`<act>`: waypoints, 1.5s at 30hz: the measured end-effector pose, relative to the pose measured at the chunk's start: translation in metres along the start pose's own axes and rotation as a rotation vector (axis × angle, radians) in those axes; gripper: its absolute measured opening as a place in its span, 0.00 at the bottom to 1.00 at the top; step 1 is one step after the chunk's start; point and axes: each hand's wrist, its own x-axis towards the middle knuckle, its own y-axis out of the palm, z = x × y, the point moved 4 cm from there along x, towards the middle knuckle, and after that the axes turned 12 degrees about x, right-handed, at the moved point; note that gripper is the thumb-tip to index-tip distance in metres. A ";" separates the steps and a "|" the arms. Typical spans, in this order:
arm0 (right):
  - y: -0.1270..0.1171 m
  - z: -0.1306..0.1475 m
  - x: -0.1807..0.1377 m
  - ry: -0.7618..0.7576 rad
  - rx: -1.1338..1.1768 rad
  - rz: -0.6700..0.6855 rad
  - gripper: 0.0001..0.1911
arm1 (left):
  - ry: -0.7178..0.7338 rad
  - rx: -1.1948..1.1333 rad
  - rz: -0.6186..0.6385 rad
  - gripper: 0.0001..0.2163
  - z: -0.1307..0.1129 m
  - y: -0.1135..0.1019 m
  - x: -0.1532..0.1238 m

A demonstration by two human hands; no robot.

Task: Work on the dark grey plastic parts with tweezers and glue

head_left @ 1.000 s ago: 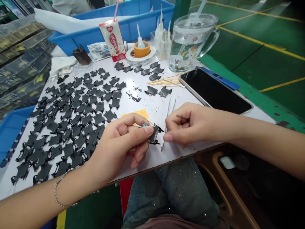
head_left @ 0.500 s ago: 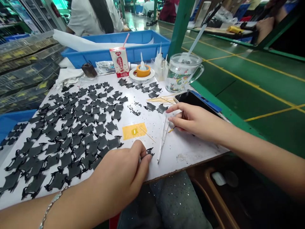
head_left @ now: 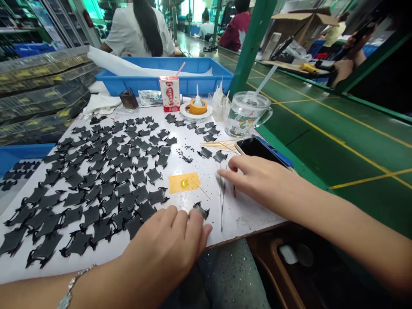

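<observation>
My left hand (head_left: pixel 170 240) is at the table's front edge, its fingers loosely curled and the thumb sticking out. Just beyond its index finger a small black plastic part (head_left: pixel 201 210) lies on the white surface, fully in sight; the other fingertips are hidden. My right hand (head_left: pixel 249 176) has its fingertips at the upper end of thin metal tweezers (head_left: pixel 222 206), which point towards me with the legs close together. A thin dark stick (head_left: pixel 234 192) shows under that hand. Between the hands is yellow tape (head_left: pixel 176 183) with a glossy blob, a toothpick (head_left: pixel 202 189) lying across its edge.
Rows of similar black parts (head_left: pixel 109 180) cover the left side. Black crumbs (head_left: pixel 185 155) lie mid-table. Behind stand a drink carton (head_left: pixel 170 94), an orange tape roll (head_left: pixel 198 107), a glass mug (head_left: pixel 246 113) and a blue bin (head_left: pixel 193 78). A phone (head_left: pixel 262 150) lies right, beside wooden sticks (head_left: pixel 222 146).
My left fingers have come off the black part, which now shows whole. The tweezers have turned more upright in view and their legs have drawn together. The view has shifted slightly.
</observation>
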 end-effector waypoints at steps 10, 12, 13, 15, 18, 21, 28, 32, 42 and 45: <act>-0.001 0.017 0.015 -0.539 -0.225 0.093 0.13 | 0.101 0.035 -0.048 0.17 -0.024 -0.001 -0.023; -0.009 0.013 0.011 -0.526 -0.229 0.017 0.12 | 0.107 0.035 -0.036 0.18 -0.026 0.000 -0.024; -0.014 0.013 0.008 -0.485 -0.183 -0.039 0.11 | 0.106 0.033 -0.026 0.18 -0.025 0.000 -0.024; -0.020 0.016 0.003 -0.322 0.085 -0.167 0.07 | 0.115 0.028 -0.010 0.19 -0.025 0.001 -0.024; -0.009 0.018 -0.004 0.198 0.848 -0.250 0.03 | 0.133 0.019 -0.022 0.19 -0.025 0.000 -0.025; 0.014 0.028 -0.011 0.566 1.248 -0.247 0.06 | 0.131 0.018 -0.010 0.18 -0.024 0.000 -0.025; 0.032 0.028 -0.016 0.734 1.595 -0.263 0.07 | 0.151 0.027 -0.005 0.16 -0.023 -0.004 -0.024; 0.030 0.029 -0.017 0.670 1.551 -0.223 0.06 | 0.109 -0.007 0.017 0.16 -0.021 -0.003 -0.024; 0.029 0.028 -0.020 0.679 1.407 -0.215 0.06 | 0.088 -0.048 0.014 0.18 -0.022 0.000 -0.028; 0.029 0.029 -0.018 0.670 1.386 -0.229 0.06 | 0.107 -0.038 0.036 0.18 -0.023 -0.001 -0.032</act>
